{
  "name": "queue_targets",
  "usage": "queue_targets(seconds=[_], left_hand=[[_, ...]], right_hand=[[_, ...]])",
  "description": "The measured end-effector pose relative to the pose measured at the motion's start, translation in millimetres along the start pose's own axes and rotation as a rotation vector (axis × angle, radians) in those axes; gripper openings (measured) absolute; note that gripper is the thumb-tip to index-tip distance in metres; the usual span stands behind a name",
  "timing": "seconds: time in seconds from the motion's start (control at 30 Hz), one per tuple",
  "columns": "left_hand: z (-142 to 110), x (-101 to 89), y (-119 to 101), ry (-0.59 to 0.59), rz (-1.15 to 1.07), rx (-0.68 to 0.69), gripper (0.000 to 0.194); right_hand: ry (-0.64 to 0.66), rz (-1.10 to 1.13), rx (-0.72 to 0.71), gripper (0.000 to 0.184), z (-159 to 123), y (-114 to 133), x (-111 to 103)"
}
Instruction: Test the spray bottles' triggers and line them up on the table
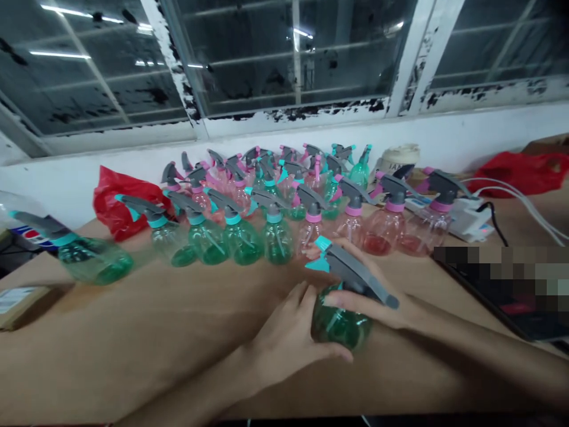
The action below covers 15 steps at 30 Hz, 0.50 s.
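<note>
A green spray bottle (342,326) with a grey and turquoise trigger head is between my hands above the front of the table. My left hand (288,332) wraps the bottle's body from the left, thumb along its lower side. Around the neck, just under the trigger head, my right hand (377,296) is closed from the right. Just behind stands a row of spray bottles: green ones such as this green bottle (242,243) on the left, pink ones such as this pink bottle (384,231) on the right. Another green bottle (95,261) stands apart at far left.
More pink and green bottles crowd behind the row, near the wall. Red plastic bags (127,201) lie at left and far right. A power strip (471,219) with cables and a dark-screened device (498,296) are at right; a small box (22,305) lies at left.
</note>
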State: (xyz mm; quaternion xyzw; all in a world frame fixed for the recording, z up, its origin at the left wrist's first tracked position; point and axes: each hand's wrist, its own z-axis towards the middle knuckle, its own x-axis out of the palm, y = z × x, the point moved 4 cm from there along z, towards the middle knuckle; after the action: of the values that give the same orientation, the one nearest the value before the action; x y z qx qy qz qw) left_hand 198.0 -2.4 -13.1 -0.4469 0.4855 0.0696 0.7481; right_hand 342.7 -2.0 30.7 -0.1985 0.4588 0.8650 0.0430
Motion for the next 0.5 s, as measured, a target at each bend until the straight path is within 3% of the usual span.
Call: queue_targets(seconds=[0.2, 0.33, 0.5], left_hand=[[14.9, 3.9, 1.2, -0.027, 0.010, 0.031, 0.090], [15.2, 8.4, 12.9, -0.028, 0.021, 0.044, 0.096], [16.0, -0.9, 34.1, -0.011, 0.158, 0.190, 0.100]], right_hand=[[-0.087, -0.053, 0.038, 0.021, 5.8, -8.4, -4.1], [-0.079, -0.147, -0.034, 0.018, 11.2, -7.9, -5.3], [-0.058, -0.141, -0.043, 0.013, 15.7, -11.5, -5.1]])
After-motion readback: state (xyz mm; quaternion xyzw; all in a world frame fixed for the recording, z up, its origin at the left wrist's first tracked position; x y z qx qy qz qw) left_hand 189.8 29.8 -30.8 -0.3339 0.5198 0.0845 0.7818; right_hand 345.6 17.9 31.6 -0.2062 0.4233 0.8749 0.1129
